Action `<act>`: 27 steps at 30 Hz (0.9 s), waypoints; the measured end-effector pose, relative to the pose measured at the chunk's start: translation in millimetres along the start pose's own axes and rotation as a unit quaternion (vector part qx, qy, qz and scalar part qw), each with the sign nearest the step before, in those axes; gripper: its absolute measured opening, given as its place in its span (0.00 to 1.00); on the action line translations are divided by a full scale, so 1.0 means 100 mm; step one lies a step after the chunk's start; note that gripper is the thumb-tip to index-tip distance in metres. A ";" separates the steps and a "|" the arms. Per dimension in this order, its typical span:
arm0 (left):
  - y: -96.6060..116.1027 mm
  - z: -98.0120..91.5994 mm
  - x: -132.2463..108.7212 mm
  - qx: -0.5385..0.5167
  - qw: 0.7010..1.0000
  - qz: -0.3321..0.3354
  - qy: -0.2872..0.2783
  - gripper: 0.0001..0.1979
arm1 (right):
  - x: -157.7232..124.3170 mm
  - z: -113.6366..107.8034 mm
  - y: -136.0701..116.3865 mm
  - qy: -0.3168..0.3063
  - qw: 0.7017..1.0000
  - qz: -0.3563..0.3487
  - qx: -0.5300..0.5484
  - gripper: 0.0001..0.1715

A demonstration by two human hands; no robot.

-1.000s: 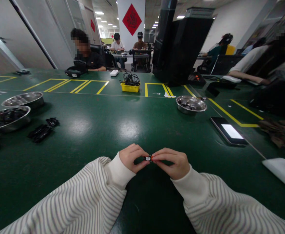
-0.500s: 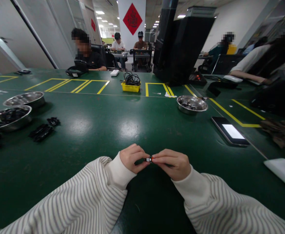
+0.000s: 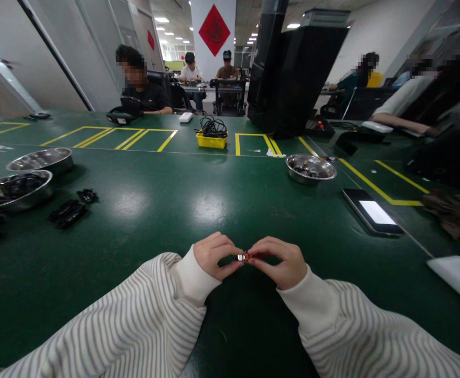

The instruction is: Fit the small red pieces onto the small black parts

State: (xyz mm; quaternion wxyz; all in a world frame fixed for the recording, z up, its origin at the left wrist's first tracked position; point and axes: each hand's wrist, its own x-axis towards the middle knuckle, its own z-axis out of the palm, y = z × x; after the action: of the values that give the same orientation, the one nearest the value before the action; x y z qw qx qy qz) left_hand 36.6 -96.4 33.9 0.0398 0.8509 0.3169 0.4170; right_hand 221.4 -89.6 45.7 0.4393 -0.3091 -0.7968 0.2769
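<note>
Between my two hands, just above the green table, is a small part with a silvery white middle, black edges and an orange-red end [image 3: 242,257]; its exact kind is too small to tell. My left hand [image 3: 214,255] pinches its left, dark end between thumb and fingertips. At the orange end, the thumb and forefinger of my right hand [image 3: 280,261] close on it from the other side. The fingertips hide both ends in part.
Metal bowls [image 3: 62,167] stand on the left, one with dark parts, beside black pieces [image 3: 68,213]. Farther off are a yellow box [image 3: 211,140] with black cable and another metal bowl [image 3: 310,179]. A lit phone-like device [image 3: 371,212] lies right. Several people sit around.
The fingers of my right hand have shifted and curled, so more of the orange end shows. My left hand keeps its pinch in nearly the same place.
</note>
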 end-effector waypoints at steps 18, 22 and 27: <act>0.03 -0.02 -0.01 -0.015 0.999 -0.027 -0.018 0.08 | -0.05 0.01 0.08 -0.039 0.981 0.161 0.095 0.05; 0.02 -0.01 -0.03 -0.043 0.998 -0.030 -0.022 0.09 | -0.05 0.00 0.09 -0.062 0.980 0.162 0.100 0.04; 0.00 0.00 -0.03 -0.065 0.998 -0.017 -0.016 0.09 | -0.05 0.01 0.09 -0.062 0.979 0.169 0.099 0.03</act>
State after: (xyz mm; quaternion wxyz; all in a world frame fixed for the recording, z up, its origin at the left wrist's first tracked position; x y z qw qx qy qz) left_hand 35.1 -97.9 31.6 0.1075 0.8475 0.3027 0.4226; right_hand 225.5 -87.7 36.0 0.3644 -0.3767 -0.7273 0.4431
